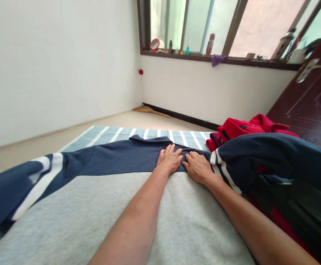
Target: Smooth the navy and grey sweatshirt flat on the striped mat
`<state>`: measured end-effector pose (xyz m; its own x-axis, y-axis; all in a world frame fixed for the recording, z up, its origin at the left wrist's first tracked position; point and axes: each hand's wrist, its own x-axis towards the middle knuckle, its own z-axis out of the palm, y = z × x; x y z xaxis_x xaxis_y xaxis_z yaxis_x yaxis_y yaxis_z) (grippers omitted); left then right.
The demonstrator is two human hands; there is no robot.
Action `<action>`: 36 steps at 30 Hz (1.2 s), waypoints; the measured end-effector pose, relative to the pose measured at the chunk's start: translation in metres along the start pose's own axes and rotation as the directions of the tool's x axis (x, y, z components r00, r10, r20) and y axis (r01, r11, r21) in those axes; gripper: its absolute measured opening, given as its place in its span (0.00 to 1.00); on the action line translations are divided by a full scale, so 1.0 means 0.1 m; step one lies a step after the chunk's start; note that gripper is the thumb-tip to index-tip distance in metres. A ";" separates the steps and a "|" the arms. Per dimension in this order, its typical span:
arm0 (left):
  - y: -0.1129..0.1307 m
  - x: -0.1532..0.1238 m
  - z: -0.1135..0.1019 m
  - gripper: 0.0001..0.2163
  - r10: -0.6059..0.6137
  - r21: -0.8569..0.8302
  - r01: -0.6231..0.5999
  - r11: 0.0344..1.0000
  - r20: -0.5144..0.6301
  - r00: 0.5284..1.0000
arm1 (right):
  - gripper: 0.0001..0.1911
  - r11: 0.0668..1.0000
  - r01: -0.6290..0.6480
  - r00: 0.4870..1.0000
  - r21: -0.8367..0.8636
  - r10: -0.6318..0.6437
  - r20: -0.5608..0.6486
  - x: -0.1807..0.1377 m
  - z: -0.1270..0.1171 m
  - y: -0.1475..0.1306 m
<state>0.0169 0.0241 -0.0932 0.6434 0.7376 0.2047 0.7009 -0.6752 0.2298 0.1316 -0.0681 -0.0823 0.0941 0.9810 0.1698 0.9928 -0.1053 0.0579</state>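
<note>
A grey and navy sweatshirt (99,206) with white stripes lies spread flat on a striped blue and white mat (107,134). My left hand (169,159) and my right hand (197,166) rest side by side, palms down, on the navy yoke near the collar (149,139). Fingers are flat and slightly apart; neither hand grips anything. The left sleeve (13,187) stretches out to the left. The right sleeve (262,158) is bunched up over a pile at the right.
A red garment (246,127) lies in a pile at the right, beside a dark wooden door (312,99). The window sill (204,57) holds bottles, a small round mirror and a purple cloth. A broom (152,110) lies by the far wall.
</note>
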 end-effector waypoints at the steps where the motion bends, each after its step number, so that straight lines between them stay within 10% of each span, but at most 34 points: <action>1: 0.00 0.00 0.00 0.18 0.005 -0.001 -0.005 1.000 0.005 1.000 | 0.21 1.000 -0.009 1.000 -0.007 0.009 -0.004 -0.01 -0.03 -0.02; 15: 0.00 0.00 -0.03 0.21 -0.012 0.021 0.010 1.000 0.063 0.998 | 0.32 0.995 -0.062 0.996 0.082 0.056 0.071 0.17 0.04 0.08; 36: 0.02 0.04 -0.10 0.20 -0.007 0.102 0.001 0.995 0.058 0.998 | 0.38 0.954 -0.150 0.980 0.260 0.108 0.169 -0.82 -0.12 -0.18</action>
<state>0.0173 0.0258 -0.0823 0.6555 0.7407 0.1476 0.7292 -0.6715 0.1313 0.1049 -0.1488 -0.0855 0.2119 0.9773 0.0063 0.9524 -0.2051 -0.2255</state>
